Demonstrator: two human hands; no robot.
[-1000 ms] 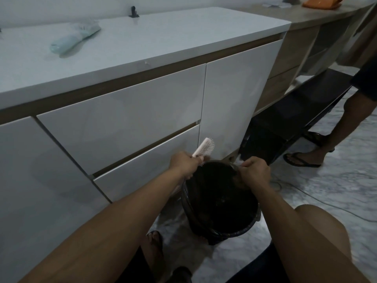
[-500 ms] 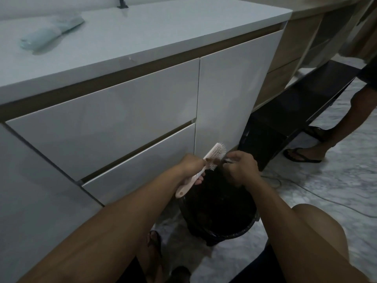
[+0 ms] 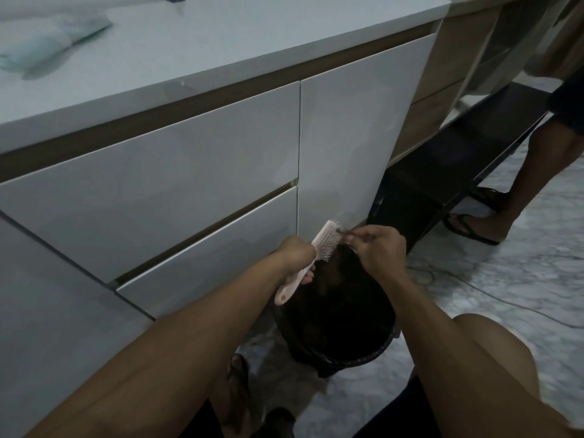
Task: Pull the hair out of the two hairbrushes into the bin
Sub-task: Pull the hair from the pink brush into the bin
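My left hand (image 3: 297, 252) grips the handle of a pink hairbrush (image 3: 325, 241), held tilted above a black bin (image 3: 373, 349) on the floor. The bristles face right. My right hand (image 3: 380, 248) is at the brush head, its fingertips pinched on a thin strand of hair (image 3: 343, 232) at the bristles. A second, pale teal hairbrush (image 3: 47, 42) lies blurred on the white countertop at the far left. The bin's inside is dark, and I cannot make out its contents.
White drawers and a cabinet door (image 3: 354, 147) stand right behind the bin. A black low shelf (image 3: 458, 159) runs to the right. Another person's legs in sandals (image 3: 474, 226) stand at the right. A cable (image 3: 505, 298) lies on the marble floor.
The brush rose from the bin's rim and turned its bristles toward my right hand, which left the bin's edge and came up to pinch hair at the brush head.
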